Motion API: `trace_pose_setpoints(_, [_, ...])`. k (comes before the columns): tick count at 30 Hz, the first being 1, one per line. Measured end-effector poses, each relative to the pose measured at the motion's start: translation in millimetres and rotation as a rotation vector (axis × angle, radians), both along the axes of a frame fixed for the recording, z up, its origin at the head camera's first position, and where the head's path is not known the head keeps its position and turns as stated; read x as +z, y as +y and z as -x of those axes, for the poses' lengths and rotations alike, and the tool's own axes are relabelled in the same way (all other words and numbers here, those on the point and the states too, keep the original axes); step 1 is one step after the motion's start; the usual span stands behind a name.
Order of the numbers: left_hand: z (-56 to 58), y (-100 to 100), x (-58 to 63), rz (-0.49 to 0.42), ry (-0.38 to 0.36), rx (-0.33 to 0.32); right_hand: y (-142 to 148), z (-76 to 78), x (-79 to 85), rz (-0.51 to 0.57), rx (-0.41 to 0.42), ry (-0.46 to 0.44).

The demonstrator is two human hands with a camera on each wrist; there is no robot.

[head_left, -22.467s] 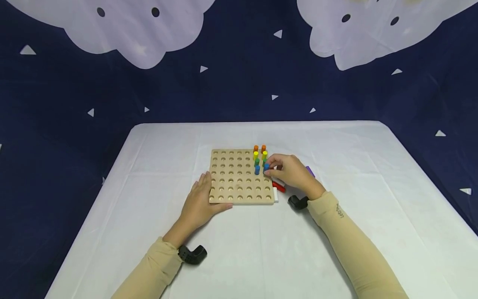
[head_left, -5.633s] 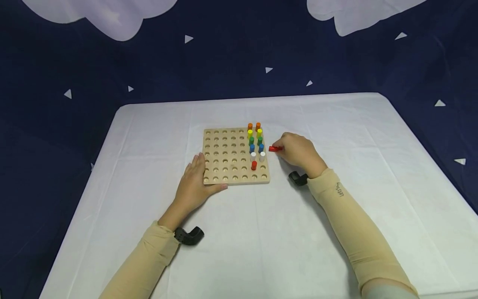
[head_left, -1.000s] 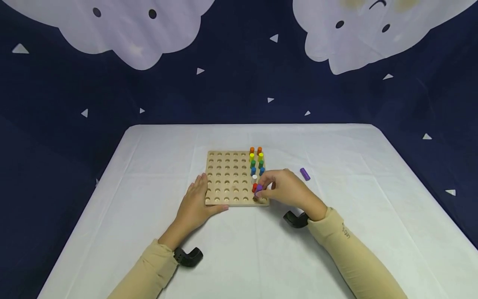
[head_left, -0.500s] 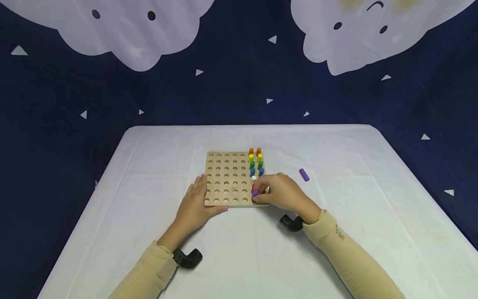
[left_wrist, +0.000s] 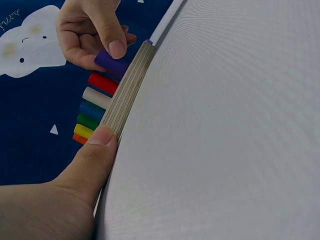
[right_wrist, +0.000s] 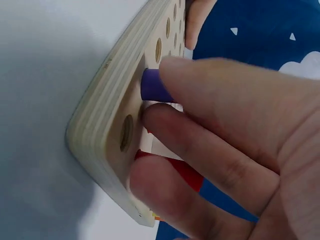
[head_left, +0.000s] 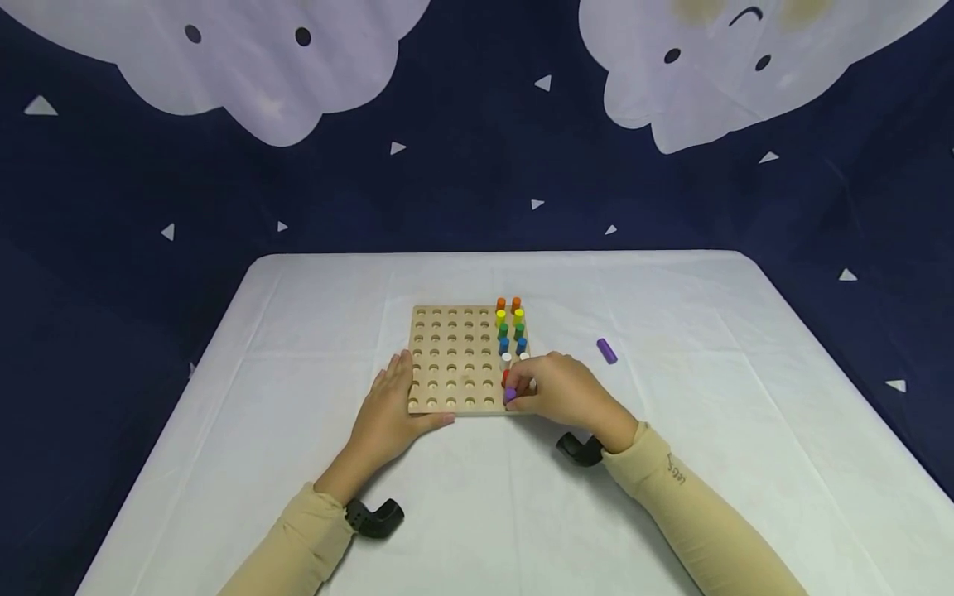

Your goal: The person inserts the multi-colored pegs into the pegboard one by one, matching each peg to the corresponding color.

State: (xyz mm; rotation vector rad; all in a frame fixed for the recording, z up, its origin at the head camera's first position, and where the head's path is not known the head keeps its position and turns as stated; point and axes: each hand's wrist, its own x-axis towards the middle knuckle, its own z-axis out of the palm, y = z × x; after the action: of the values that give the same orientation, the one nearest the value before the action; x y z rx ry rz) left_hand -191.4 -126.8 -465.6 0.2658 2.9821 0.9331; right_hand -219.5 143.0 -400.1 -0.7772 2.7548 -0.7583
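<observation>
A wooden pegboard [head_left: 451, 361] lies on the table. My left hand [head_left: 383, 414] rests at its near left corner, fingers straight along the side; in the left wrist view its thumb [left_wrist: 97, 155] presses the front edge. My right hand [head_left: 562, 393] pinches a purple peg [head_left: 510, 396] at the front row, second column from the right. In the right wrist view the purple peg [right_wrist: 155, 86] stands in a hole, thumb against it; the corner hole [right_wrist: 127, 133] beside it is bare. Behind stand paired orange, yellow, green, blue [head_left: 503, 346] and white pegs, then red [head_left: 506, 377] ones, partly hidden.
A loose purple peg [head_left: 607, 351] lies on the white tablecloth [head_left: 477, 513] to the right of the board. Several bare holes fill the board's left and middle columns. A dark blue cloth with clouds hangs behind the table.
Since the oldest frame, white and red pegs have joined the board. Over the last second, my right hand has brought the purple peg slightly left and down into the front row. My left hand stays put.
</observation>
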Motion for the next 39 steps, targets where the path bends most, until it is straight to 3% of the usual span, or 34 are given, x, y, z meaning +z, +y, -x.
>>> trace_pose_setpoints(20, [-1.1,1,0.6,-0.002,-0.012,0.003,3,0.1,11.3,-0.004,0.017,0.067])
trace_pose_setpoints(26, [-0.2,0,-0.3,-0.008,-0.008,-0.001,39,18.6,23.5,-0.006,-0.148,0.123])
trace_pose_setpoints(29, [-0.2,0,0.0,-0.010,-0.013,-0.002,67,32.2,22.0,-0.096,-0.267,0.149])
trace_pose_setpoints(32, [-0.5,0,0.3,-0.008,-0.017,-0.005,91,42.4,15.3,-0.226,-0.366,0.118])
trace_pose_setpoints(39, [-0.1,-1,-0.3,-0.003,-0.011,-0.001,110,54.4,-3.6,-0.341,-0.419,0.030])
